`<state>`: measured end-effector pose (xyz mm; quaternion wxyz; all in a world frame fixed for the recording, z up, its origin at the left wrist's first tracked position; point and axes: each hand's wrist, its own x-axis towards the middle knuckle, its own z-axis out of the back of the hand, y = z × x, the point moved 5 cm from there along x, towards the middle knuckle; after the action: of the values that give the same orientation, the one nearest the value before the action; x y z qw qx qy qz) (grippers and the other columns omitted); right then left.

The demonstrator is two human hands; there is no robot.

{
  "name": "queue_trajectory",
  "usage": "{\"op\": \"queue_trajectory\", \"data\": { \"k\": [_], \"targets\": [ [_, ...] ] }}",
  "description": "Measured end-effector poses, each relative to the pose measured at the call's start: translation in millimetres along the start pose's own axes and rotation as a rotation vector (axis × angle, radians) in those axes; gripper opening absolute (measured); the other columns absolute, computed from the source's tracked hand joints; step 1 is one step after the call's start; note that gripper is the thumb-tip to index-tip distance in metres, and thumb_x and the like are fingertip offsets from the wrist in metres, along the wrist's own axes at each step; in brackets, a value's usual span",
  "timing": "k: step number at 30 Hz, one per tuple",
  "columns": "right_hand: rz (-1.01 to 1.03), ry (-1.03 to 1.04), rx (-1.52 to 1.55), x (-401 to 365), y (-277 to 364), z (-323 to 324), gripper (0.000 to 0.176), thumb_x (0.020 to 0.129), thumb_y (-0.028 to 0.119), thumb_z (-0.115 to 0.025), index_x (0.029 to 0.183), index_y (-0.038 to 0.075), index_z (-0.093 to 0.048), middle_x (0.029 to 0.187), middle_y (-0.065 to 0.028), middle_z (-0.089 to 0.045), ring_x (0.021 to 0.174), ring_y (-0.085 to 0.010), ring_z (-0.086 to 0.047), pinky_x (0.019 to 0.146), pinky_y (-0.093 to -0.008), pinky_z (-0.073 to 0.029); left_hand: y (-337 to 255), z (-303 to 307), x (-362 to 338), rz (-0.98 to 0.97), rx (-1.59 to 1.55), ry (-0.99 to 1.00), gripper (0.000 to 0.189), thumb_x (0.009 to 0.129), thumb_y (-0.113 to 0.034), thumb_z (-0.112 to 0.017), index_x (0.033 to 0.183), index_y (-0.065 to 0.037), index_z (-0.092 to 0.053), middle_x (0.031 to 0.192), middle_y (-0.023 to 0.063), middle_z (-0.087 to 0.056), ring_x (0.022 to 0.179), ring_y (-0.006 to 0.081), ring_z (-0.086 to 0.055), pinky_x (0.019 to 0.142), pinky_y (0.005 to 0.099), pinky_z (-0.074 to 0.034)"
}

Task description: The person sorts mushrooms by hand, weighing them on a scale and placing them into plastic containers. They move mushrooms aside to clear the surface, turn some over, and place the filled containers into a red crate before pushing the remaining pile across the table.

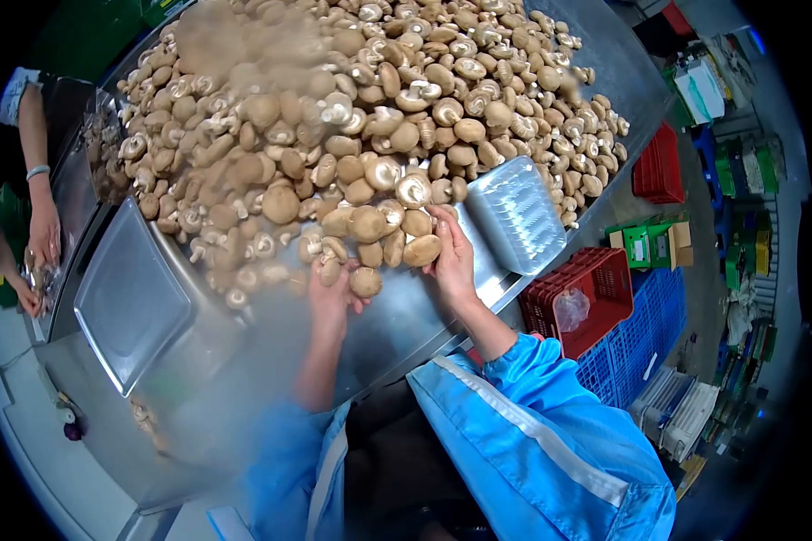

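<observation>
A large heap of brown-capped mushrooms (406,117), with pale stems, covers the metal table. At its near edge, my left hand (329,296) is curled around several mushrooms, one round cap resting by its fingers. Opposite it, my right hand (456,257) has its fingers around a tan mushroom (421,251) at the side of the same cluster. Beside my right hand lies a stack of clear plastic trays (518,216). A blurred patch on the left of the view softens my left forearm and part of the heap.
A metal scale-like plate (133,298) stands left of the heap. Further left, another person's hands (43,236) work at a separate metal surface. On the right are a red crate (579,302), blue crates (636,338), a green box (648,245) and another red crate (659,165).
</observation>
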<state>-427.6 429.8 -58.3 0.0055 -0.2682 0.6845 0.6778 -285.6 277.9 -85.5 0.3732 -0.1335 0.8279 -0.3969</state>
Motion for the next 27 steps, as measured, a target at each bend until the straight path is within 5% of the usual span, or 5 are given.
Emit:
{"op": "queue_trajectory", "data": {
  "k": [10, 12, 14, 22, 27],
  "targets": [
    [0.060, 0.215, -0.048, -19.0, 17.4, -118.8, 0.038, 0.107, 0.029, -0.038, 0.134, 0.009, -0.055, 0.098, -0.0033, -0.065, 0.067, -0.0047, -0.057, 0.049, -0.0188, -0.045, -83.6, 85.5, -52.4, -0.289, 0.170, -0.254, 0.062, 0.088, 0.011, -0.046, 0.146, -0.003, -0.029, 0.126, 0.0180, -0.054, 0.069, 0.0155, -0.060, 0.048, 0.0219, -0.048],
    [0.133, 0.232, 0.066, -21.7, 13.4, -160.3, 0.036, 0.106, 0.026, -0.040, 0.132, 0.006, -0.055, 0.110, -0.0068, -0.066, 0.085, -0.0116, -0.064, 0.067, -0.0238, -0.053, -104.7, 111.9, -65.3, -0.329, 0.194, -0.316, 0.063, 0.086, 0.012, -0.045, 0.145, -0.002, -0.030, 0.129, 0.0180, -0.051, 0.070, 0.0144, -0.059, 0.049, 0.0212, -0.048],
    [0.352, 0.286, -0.116, -20.2, 11.1, -196.5, 0.033, 0.104, 0.021, -0.045, 0.127, 0.001, -0.058, 0.123, -0.0115, -0.064, 0.113, -0.0204, -0.059, 0.102, -0.0312, -0.041, -123.8, 140.9, -74.8, -0.377, 0.248, -0.396, 0.062, 0.084, 0.013, -0.045, 0.144, 0.000, -0.032, 0.129, 0.0162, -0.052, 0.070, 0.0120, -0.058, 0.050, 0.0206, -0.047],
    [0.709, 0.287, -0.514, -50.5, 10.2, -313.4, 0.023, 0.098, 0.013, -0.053, 0.113, -0.001, -0.064, 0.129, -0.0182, -0.053, 0.123, -0.0332, -0.046, 0.107, -0.0386, -0.035, -191.5, 242.1, -97.8, -0.340, 0.325, -0.561, 0.056, 0.083, 0.012, -0.043, 0.138, 0.001, -0.042, 0.123, 0.0135, -0.054, 0.066, 0.0098, -0.057, 0.048, 0.0197, -0.045],
    [0.811, 0.313, -0.696, -68.5, 1.6, -344.9, 0.027, 0.094, 0.012, -0.056, 0.118, 0.001, -0.062, 0.138, -0.0207, -0.044, 0.128, -0.0361, -0.041, 0.107, -0.0419, -0.034, -216.8, 287.7, -99.4, -0.208, 0.461, -0.587, 0.053, 0.084, 0.009, -0.048, 0.137, 0.002, -0.045, 0.130, 0.0166, -0.053, 0.048, 0.0116, -0.056, 0.039, 0.0221, -0.041]
  ]
}}
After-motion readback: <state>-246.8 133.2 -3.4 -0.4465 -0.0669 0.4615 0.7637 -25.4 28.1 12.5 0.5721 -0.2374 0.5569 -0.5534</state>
